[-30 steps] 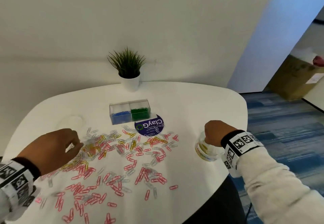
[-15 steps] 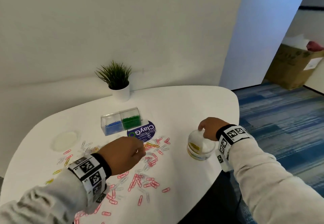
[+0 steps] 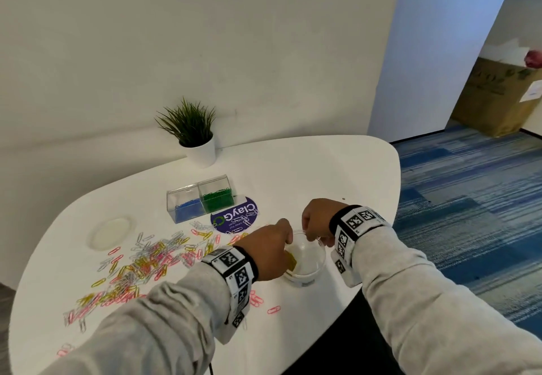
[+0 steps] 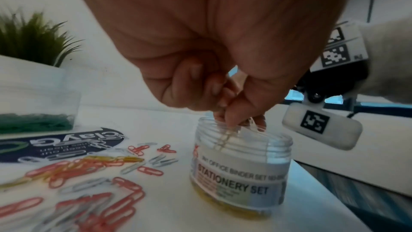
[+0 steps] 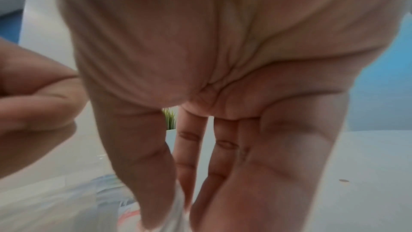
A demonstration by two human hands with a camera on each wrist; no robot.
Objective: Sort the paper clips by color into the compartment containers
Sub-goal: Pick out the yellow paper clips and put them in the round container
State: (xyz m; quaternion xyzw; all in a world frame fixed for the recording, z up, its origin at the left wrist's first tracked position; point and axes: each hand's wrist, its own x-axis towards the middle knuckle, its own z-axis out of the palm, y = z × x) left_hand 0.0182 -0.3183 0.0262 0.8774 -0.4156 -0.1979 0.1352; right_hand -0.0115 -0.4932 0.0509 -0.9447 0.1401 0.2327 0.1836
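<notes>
White table (image 3: 293, 169) | left hand (image 3: 265, 253) pinching yellow clips (image 4: 224, 138), lowering into jar (image 3: 305, 260) | right hand (image 3: 318, 222) gripping jar rim, steadying it

Table (image 3: 322, 169): fills the lower left and centre of the head view.
Potted plant (image 3: 193, 137): at the table's far edge, above centre-left.
Two-compartment box (image 3: 202, 198): below the plant, clips in both compartments.
Round sticker (image 3: 234, 214): just right of the box's lower corner, touching it.
Lid (image 3: 110, 232): left of the box, near the table's left edge.
Loose paper clips (image 3: 140, 263): spread below the box and lid, lower left.
Jar (image 3: 306, 261): right of the clips, near the table's near edge.
Left hand (image 3: 267, 250): over the jar's left rim.
Right hand (image 3: 318, 220): at the jar's upper right rim.
Cardboard box (image 3: 495, 96): on the floor, upper right.
</notes>
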